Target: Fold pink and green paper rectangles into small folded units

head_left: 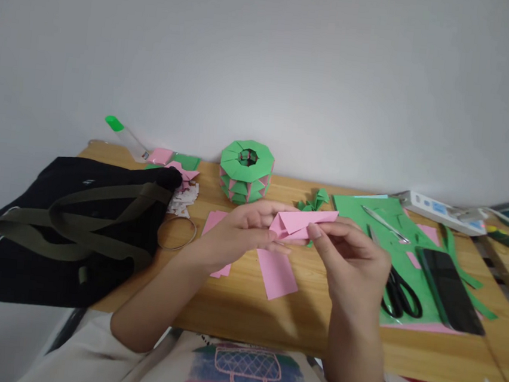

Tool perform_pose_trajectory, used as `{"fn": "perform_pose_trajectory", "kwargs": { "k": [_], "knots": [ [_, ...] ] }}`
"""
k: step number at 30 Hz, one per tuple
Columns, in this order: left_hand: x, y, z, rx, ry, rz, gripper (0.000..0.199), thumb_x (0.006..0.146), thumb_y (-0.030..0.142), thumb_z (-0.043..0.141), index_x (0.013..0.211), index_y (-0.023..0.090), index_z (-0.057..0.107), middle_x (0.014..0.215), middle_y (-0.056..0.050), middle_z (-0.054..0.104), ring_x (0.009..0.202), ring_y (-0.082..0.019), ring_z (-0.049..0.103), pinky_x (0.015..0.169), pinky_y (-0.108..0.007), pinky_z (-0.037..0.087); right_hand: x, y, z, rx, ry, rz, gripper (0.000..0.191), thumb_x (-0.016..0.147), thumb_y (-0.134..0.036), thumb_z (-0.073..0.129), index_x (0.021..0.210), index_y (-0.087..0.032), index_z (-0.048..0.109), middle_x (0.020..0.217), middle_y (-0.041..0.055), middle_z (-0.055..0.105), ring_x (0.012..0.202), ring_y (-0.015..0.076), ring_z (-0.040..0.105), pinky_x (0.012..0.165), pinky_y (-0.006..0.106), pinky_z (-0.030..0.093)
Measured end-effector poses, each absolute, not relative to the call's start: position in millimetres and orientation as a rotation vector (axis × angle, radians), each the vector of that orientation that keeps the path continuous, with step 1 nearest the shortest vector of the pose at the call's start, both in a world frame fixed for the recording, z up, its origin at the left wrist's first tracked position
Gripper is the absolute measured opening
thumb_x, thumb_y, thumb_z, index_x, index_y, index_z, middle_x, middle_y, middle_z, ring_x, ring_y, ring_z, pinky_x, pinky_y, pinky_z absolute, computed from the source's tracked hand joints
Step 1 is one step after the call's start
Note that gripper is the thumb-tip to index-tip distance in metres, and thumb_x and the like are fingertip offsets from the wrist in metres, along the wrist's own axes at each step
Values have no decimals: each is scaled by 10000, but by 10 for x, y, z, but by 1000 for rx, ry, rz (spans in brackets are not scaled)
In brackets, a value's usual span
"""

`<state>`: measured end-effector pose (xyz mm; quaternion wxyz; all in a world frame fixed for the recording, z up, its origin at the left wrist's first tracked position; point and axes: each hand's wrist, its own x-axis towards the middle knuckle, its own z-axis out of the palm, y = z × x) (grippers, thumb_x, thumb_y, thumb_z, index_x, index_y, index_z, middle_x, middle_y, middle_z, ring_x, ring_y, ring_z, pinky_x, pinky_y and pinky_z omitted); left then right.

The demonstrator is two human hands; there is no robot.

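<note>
Above the middle of the table, a partly folded piece of pink paper (300, 222) is held up between both hands. My left hand (251, 224) grips its left end, thumb in front and fingers behind. At the right end, my right hand (350, 251) pinches the paper between thumb and fingers. Triangular flaps show on its front. Below lies a flat pink paper strip (277, 275), and more pink sheets (213, 223) are partly hidden by my left forearm. Behind the hands stands a green and pink folded-paper vase (246, 172). Small green folded pieces (314, 201) lie just beyond the held paper.
A black bag (115, 183) covers the table's left side, beside a thin ring (177, 233). On the right are green sheets (347, 207), black-handled scissors (400, 292), a pen (384, 223), a phone (450, 288) and a power strip (441, 212). A wall rises behind.
</note>
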<state>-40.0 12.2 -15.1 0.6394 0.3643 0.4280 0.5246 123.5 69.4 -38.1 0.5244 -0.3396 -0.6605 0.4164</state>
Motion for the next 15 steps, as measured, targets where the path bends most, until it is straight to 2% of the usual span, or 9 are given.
{"fn": "perform_pose_trajectory", "kwargs": {
  "k": [3, 7, 10, 13, 15],
  "knots": [
    [-410, 136, -168, 814, 951, 1205, 343, 694, 69, 656, 1018, 175, 690, 1043, -77, 723, 959, -211, 691, 831, -295, 550, 1258, 709, -375, -807, -1643, 1007, 71, 768, -154, 707, 749, -222, 696, 741, -1, 657, 720, 139, 602, 672, 287, 487],
    [-398, 155, -149, 851, 1068, 1257, 258, 748, 198, 647, 1000, 147, 667, 856, -57, 730, 769, -176, 703, 672, -261, 564, 1276, 720, -365, -792, -1694, 1030, 55, 770, -174, 709, 742, -217, 691, 748, 4, 656, 725, 142, 602, 669, 286, 484],
    [-395, 159, -108, 927, 1131, 1258, 243, 745, 184, 642, 988, 185, 633, 741, -15, 713, 674, -171, 701, 624, -282, 577, 1285, 723, -351, -775, -1684, 1079, 58, 769, -172, 710, 741, -219, 692, 748, 2, 657, 721, 137, 602, 653, 273, 484],
    [-406, 152, -93, 1060, 1175, 1263, 129, 752, 157, 604, 850, 195, 679, 754, -13, 714, 705, -168, 699, 610, -260, 570, 1288, 718, -330, -776, -1668, 1087, 61, 767, -165, 711, 753, -222, 696, 756, 3, 663, 730, 139, 608, 661, 275, 490],
    [-411, 141, -106, 1152, 1232, 1277, 129, 752, 134, 600, 768, 178, 720, 781, -26, 726, 741, -158, 692, 610, -223, 550, 1285, 711, -315, -774, -1649, 1069, 70, 764, -156, 713, 761, -224, 701, 759, 2, 667, 737, 140, 613, 672, 278, 496]
  ]
}}
